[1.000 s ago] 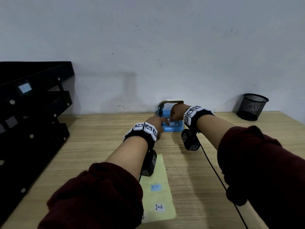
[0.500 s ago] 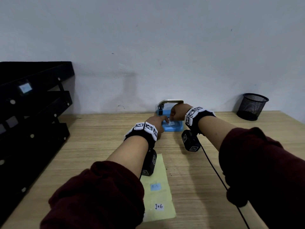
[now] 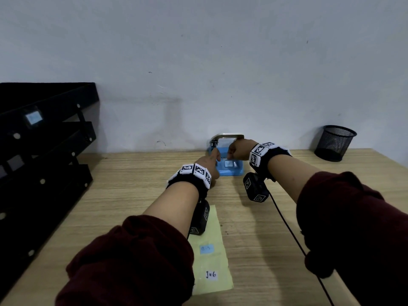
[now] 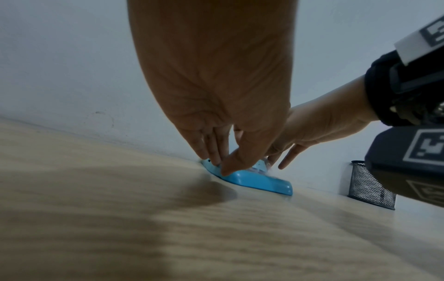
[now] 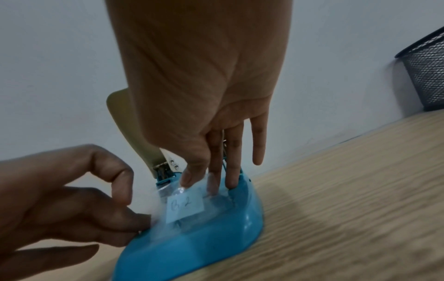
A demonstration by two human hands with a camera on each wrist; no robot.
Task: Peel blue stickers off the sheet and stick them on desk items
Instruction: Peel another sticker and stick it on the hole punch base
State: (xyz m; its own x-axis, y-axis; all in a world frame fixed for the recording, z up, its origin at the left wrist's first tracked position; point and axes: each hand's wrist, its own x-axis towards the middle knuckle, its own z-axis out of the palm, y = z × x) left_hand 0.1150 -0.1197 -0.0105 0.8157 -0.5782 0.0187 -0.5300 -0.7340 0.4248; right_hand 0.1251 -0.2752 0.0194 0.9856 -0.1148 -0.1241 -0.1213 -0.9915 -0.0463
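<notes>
A blue hole punch with a metal handle stands at the back of the desk, against the wall. A pale blue sticker marked "B 2" lies on its base. My right hand reaches down with straight fingers, and its fingertips press at the sticker's far edge. My left hand pinches the left end of the base between thumb and fingers. Near me lies the yellow-green sticker sheet, which carries one blue sticker and one white label.
A black stack of letter trays fills the left side and has a blue sticker on its top tier. At the back right a black mesh pen cup stands. A black cable runs along the desk under my right arm.
My left fingers have drawn a little to the left, off the sticker and onto the end of the punch base. The right hand stays over the sticker.
</notes>
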